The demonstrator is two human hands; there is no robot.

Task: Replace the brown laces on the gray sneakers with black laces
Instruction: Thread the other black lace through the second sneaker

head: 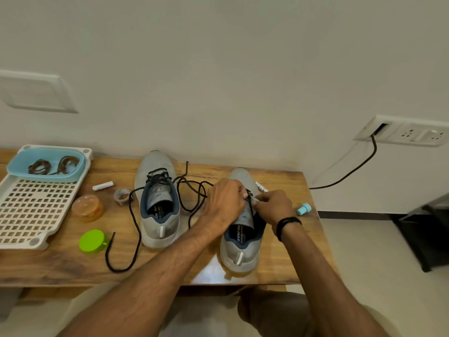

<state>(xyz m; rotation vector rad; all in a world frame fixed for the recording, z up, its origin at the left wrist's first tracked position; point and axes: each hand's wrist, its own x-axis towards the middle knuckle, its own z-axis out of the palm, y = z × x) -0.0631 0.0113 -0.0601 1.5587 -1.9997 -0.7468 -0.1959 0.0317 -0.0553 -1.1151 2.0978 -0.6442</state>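
Both left hand (224,203) and right hand (274,205) hide the black lace (249,192) they pinch.

Two sneakers sit side by side mid-bench (48,263), heels toward me, the left sneaker (151,224) set farther back than the right sneaker (239,249), with a lace (192,190) looped between them. Far left there's a tray (31,210) with a tub (14,166) on its back end holding laces (40,166). Between tray and left sneaker lie a stick (103,185), tape roll (121,196), jar (88,208) and, nearest, a lid (93,240); a cap (303,209) sits right of the right sneaker.
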